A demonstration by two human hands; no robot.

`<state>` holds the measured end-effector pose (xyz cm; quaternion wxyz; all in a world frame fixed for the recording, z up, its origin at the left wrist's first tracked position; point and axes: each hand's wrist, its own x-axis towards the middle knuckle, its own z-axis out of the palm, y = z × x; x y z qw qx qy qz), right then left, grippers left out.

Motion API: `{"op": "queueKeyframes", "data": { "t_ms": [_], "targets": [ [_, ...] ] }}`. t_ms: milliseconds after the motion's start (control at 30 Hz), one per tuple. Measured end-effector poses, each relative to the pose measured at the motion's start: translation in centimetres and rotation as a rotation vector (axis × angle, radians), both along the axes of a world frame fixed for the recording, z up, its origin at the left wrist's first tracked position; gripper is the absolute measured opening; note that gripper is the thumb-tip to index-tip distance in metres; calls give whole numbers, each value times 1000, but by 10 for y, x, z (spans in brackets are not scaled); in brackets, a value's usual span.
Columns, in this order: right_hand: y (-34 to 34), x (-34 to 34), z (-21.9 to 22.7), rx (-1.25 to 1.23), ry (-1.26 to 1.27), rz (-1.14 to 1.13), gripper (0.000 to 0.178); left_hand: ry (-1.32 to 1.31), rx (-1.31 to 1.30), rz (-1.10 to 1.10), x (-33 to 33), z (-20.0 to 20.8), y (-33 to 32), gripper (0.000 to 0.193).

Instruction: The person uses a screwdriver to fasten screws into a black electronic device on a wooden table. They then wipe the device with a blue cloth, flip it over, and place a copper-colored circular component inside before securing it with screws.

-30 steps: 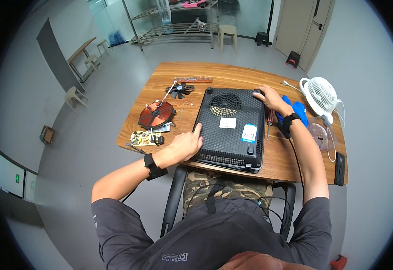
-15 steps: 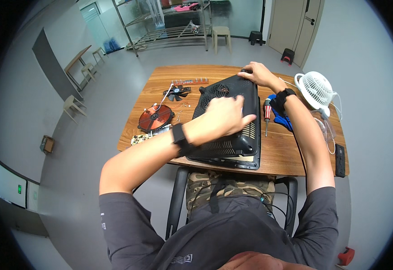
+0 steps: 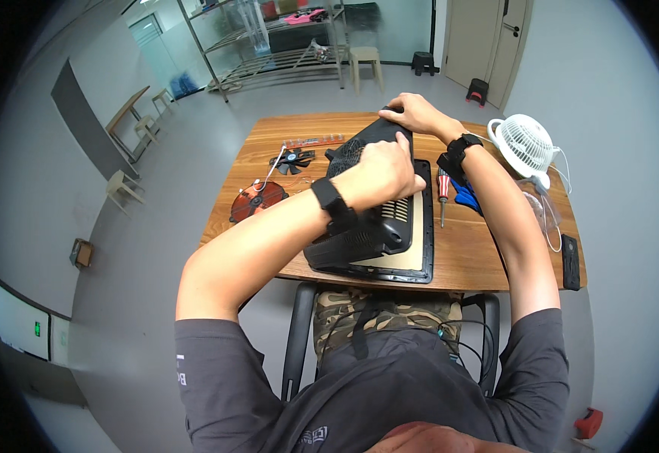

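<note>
A black vented plastic housing (image 3: 359,245) with a round fan grille is tilted over a flat black-rimmed panel (image 3: 425,249), whose beige inner face shows along the right and near sides. My right hand (image 3: 416,115) grips the housing's far right corner, fingers bent over its edge. Curled on top of the housing, my left hand (image 3: 387,172) presses beside the grille and the slotted vent; its fingertips are partly hidden. To the right of the panel lies a red-and-black screwdriver (image 3: 443,185).
At the table's left sit a reddish-brown round coil (image 3: 255,201), a small black fan (image 3: 291,160) and an orange strip (image 3: 314,142). Blue cloth (image 3: 465,196), a white fan (image 3: 527,149) and a black bar-shaped item (image 3: 570,262) are on the right. Metal shelving (image 3: 284,60) stands behind.
The housing has shifted left and tilted, baring more of the panel's beige face and right rim. Both hands have moved with it, the right hand leftward and slightly away.
</note>
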<state>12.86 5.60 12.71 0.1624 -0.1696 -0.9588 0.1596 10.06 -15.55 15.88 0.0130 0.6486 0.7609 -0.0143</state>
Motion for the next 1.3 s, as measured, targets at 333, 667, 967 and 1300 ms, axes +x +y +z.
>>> {"op": "queueKeyframes", "data": {
  "t_ms": [333, 667, 967, 1300],
  "targets": [
    [27, 5, -73, -139, 198, -176, 52, -96, -1, 144, -50, 35, -26, 94],
    [-45, -15, -151, -56, -306, -136, 45, -252, 43, 229, -104, 59, -62, 85],
    [-61, -6, -186, 85, -62, -194, 35, -275, 119, 299, -143, 60, -87, 72],
    [-53, -6, -175, -108, -303, -132, 40, -188, -16, 345, -126, 74, -85, 83]
  ]
}}
